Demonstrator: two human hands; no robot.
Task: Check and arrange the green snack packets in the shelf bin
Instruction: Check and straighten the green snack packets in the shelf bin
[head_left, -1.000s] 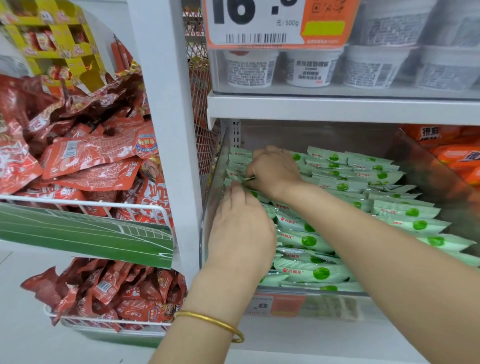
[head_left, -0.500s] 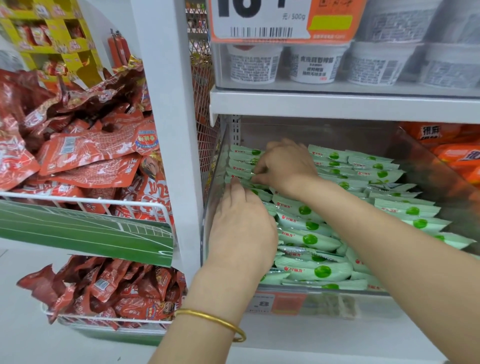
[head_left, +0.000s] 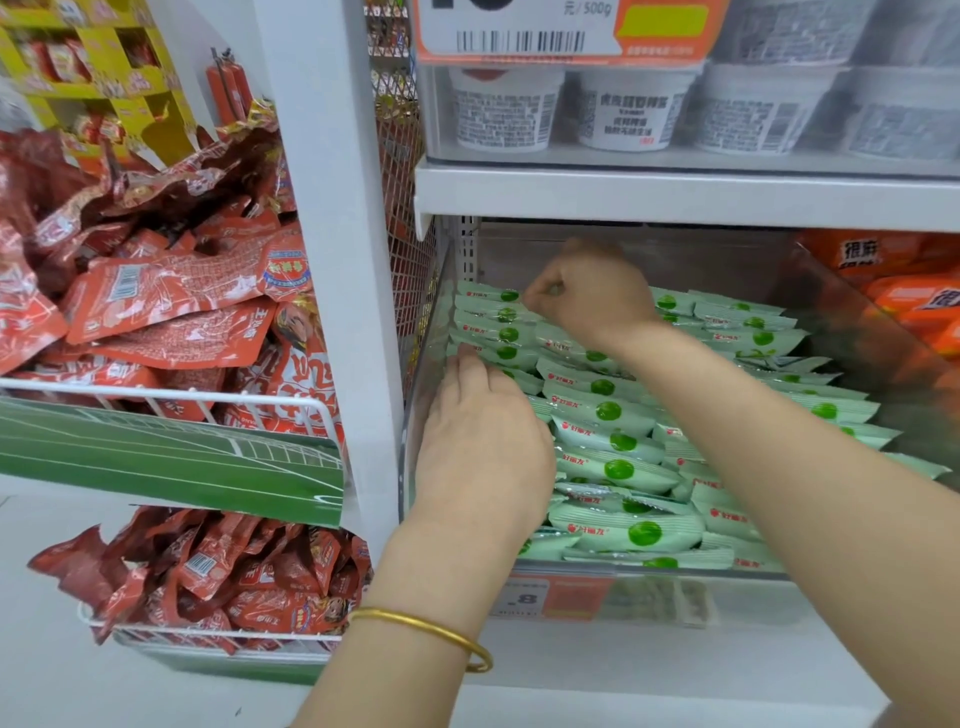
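Green snack packets (head_left: 613, 467) lie in rows in the clear shelf bin (head_left: 753, 597), centre right of frame, long axes left-to-right. Left hand (head_left: 483, 447) rests flat, fingers straight, on the front-left rows. Right hand (head_left: 592, 296), fingers curled, is nearest the rear-left packets; grip cannot be confirmed.

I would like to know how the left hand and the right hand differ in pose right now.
The left hand has straight fingers, laid along the green packets by the left wall of the clear bin; the right hand has curled fingers. The left hand is near the front; the right hand reaches the back. The left wrist wears a gold bangle; the right is bare. Both are inside that bin.
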